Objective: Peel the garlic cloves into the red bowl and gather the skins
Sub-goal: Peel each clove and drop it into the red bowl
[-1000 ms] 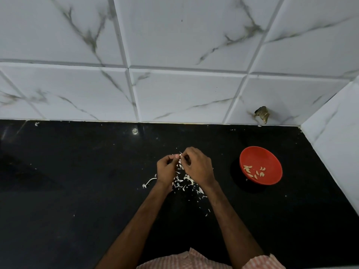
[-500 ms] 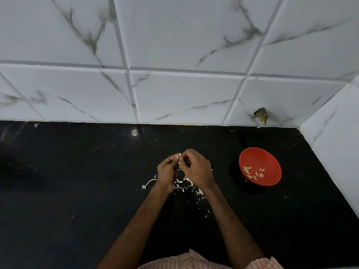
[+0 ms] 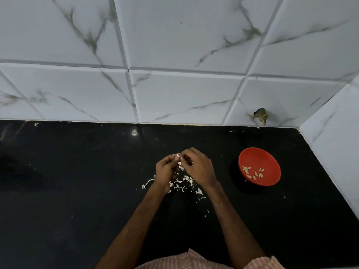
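Hands barely shifted: left hand (image 3: 166, 169) and right hand (image 3: 198, 167) still pinch 1 garlic clove (image 3: 178, 156) above skins (image 3: 186, 180) mid-worktop (image 3: 77, 191), nothing new in red bowl (image 3: 270, 158), so peel unfinished.

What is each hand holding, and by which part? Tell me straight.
The left hand and right hand pinch one small clove between them. It is too small to tell which part each grips.

Glossy black countertop (image 3: 77, 191) — papery skins (image 3: 186, 180)
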A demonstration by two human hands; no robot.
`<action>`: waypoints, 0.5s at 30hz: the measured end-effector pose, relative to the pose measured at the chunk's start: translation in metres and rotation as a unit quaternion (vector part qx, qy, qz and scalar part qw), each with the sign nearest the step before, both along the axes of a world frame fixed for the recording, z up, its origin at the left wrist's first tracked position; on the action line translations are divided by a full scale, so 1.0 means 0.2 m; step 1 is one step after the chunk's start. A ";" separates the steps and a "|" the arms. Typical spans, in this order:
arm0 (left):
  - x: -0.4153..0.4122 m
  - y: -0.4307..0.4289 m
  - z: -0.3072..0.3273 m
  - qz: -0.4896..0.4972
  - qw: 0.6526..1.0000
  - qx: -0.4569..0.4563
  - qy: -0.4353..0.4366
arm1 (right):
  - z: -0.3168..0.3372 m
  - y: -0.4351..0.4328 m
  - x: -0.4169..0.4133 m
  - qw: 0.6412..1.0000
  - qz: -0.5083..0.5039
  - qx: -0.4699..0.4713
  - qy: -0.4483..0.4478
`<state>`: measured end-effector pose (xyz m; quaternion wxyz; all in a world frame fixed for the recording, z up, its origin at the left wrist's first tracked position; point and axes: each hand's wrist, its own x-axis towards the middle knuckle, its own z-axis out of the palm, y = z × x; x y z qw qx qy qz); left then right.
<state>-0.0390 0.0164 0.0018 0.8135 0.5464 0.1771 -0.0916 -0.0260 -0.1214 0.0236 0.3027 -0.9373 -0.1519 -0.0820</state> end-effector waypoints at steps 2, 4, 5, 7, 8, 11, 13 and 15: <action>0.00 -0.01 0.01 0.004 0.999 -0.034 0.025 | 0.01 0.00 0.00 1.000 0.013 -0.012 0.003; -0.01 -0.02 0.03 0.004 0.996 -0.077 0.040 | 0.02 0.01 0.01 0.999 0.026 -0.026 -0.002; 0.00 -0.03 0.02 0.002 0.994 -0.095 0.047 | 0.02 0.02 0.01 0.999 0.030 -0.032 -0.002; 0.00 -0.02 0.00 -0.006 0.992 -0.115 0.057 | 0.03 0.02 0.02 0.999 0.033 -0.037 -0.001; 0.00 -0.03 0.00 -0.009 0.991 -0.121 0.060 | 0.03 0.02 0.02 0.999 0.035 -0.039 0.000; 0.00 -0.03 -0.02 0.008 0.988 -0.137 0.068 | 0.04 0.01 0.02 0.998 0.050 -0.048 0.011; 0.01 -0.01 -0.01 0.041 0.982 -0.169 0.079 | 0.05 0.01 0.01 0.995 0.067 -0.063 0.029; 0.03 0.03 0.00 0.056 0.982 -0.166 0.075 | 0.03 0.00 0.00 0.995 0.064 -0.070 0.040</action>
